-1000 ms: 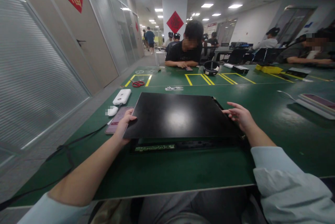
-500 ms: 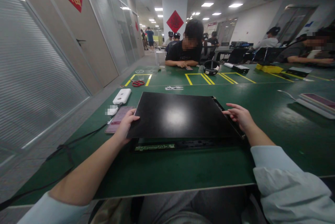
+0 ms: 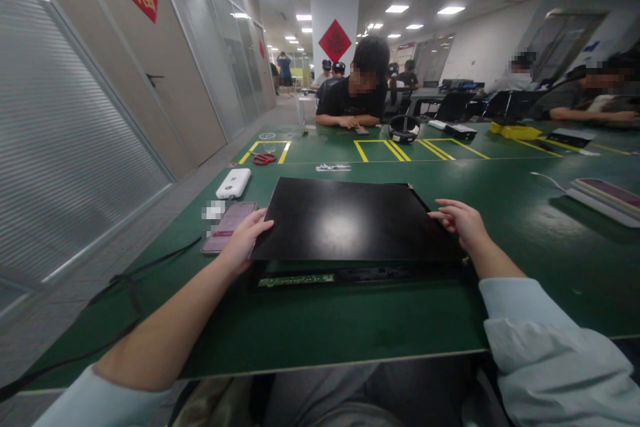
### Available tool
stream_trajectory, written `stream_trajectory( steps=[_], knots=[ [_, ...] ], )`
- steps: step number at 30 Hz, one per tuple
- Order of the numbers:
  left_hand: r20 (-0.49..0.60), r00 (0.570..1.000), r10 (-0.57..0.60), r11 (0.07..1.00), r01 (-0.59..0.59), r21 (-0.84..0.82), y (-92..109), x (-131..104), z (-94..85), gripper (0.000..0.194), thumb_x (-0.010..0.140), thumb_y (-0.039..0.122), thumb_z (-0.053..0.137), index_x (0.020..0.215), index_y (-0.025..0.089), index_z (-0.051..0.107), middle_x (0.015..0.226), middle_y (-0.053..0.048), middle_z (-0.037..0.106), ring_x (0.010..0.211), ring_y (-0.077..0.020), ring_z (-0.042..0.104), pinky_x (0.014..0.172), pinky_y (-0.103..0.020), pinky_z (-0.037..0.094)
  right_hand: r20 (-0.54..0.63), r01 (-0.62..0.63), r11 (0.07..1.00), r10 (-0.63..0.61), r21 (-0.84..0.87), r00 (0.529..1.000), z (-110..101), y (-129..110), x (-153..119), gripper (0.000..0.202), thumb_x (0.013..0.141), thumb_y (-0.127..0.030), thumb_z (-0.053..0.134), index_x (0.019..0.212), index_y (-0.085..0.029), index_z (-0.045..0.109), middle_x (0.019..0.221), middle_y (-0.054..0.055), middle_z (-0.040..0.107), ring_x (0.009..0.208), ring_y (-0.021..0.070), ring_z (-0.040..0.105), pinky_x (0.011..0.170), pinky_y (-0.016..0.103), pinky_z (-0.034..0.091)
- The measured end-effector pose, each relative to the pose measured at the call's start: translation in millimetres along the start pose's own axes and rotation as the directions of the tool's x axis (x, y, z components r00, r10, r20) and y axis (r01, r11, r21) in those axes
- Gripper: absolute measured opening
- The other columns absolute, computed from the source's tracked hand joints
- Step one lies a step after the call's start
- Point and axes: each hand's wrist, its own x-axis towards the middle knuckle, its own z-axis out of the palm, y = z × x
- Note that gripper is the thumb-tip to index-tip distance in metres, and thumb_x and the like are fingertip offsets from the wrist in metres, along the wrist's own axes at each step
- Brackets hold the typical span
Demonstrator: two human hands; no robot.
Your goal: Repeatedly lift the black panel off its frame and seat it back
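A flat black panel [image 3: 350,220] with a bright reflection lies tilted over a thin black frame [image 3: 370,274], whose near edge shows a green circuit strip [image 3: 296,280]. My left hand [image 3: 249,235] grips the panel's left edge, thumb on top and fingers beneath. At the right edge, my right hand [image 3: 463,222] has its fingers partly spread, with fingertips touching or very near the side of the panel and frame. Whether it pinches anything there cannot be made out. The panel's left side sits raised above the frame.
On the green table [image 3: 350,334], a phone [image 3: 230,227] and a white power bank [image 3: 233,183] with a black cable lie left. Red scissors [image 3: 264,158] and small white pieces [image 3: 333,167] are beyond the panel. A person [image 3: 357,90] sits opposite. A white device [image 3: 605,200] lies right.
My left hand and the panel have shifted slightly to the right, so the panel covers more of the frame's right side. My right hand has moved very little.
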Motion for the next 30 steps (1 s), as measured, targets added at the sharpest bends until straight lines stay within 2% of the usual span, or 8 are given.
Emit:
stream_trajectory(
  steps=[4,10,19,25,30],
  knots=[
    [0.033,0.999,-0.013,1.000,0.013,-0.008,1.3,-2.5,2.8,0.042,0.064,0.017,0.079,0.105,0.016,0.072,0.089,-0.009,0.080,0.085,-0.0268,0.077,0.060,-0.026,0.058,-0.014,0.012,1.000,-0.013,-0.013,1.000,-1.7,2.7,2.1,0.027,0.060,-0.019,0.067,0.087,-0.015,0.069,0.064,0.010,0.072,0.042,0.0085,0.044,0.037,0.018,0.026],
    [0.031,0.999,-0.035,0.999,0.035,-0.017,8.2,-8.6,9.4,0.045,0.065,0.014,0.080,0.109,0.016,0.073,0.093,-0.011,0.081,0.090,-0.0281,0.077,0.068,-0.029,0.060,-0.022,0.027,0.998,-0.028,-0.061,0.999,-2.7,3.9,3.5,0.023,0.061,-0.021,0.066,0.084,-0.017,0.070,0.064,0.010,0.072,0.042,0.0094,0.045,0.036,0.020,0.027],
    [0.005,1.000,-0.009,1.000,0.009,-0.003,-0.1,0.0,3.5,0.038,0.070,0.019,0.079,0.107,0.017,0.075,0.093,-0.009,0.081,0.090,-0.0266,0.077,0.066,-0.027,0.060,-0.023,0.034,0.994,-0.036,-0.100,0.999,-0.9,0.1,0.6,0.020,0.061,-0.020,0.066,0.080,-0.015,0.072,0.064,0.009,0.071,0.044,0.0088,0.044,0.039,0.020,0.029],
    [-0.055,0.998,-0.013,1.000,0.013,0.001,6.1,-5.8,7.3,0.036,0.072,0.017,0.077,0.109,0.020,0.075,0.102,-0.009,0.080,0.104,-0.0302,0.074,0.077,-0.031,0.061,-0.021,0.066,0.989,-0.069,-0.129,0.997,-1.3,2.7,1.1,0.020,0.062,-0.020,0.067,0.080,-0.014,0.073,0.066,0.009,0.072,0.046,0.0092,0.047,0.041,0.021,0.033],
    [-0.068,0.998,-0.002,1.000,0.000,-0.028,-0.6,-1.8,4.6,0.048,0.071,0.015,0.077,0.118,0.022,0.073,0.108,-0.010,0.080,0.111,-0.0315,0.072,0.087,-0.034,0.060,0.005,0.113,0.972,-0.115,-0.208,0.993,-5.3,8.7,5.8,0.022,0.063,-0.021,0.068,0.083,-0.016,0.076,0.071,0.009,0.074,0.049,0.0106,0.050,0.043,0.021,0.036]
  ],
)
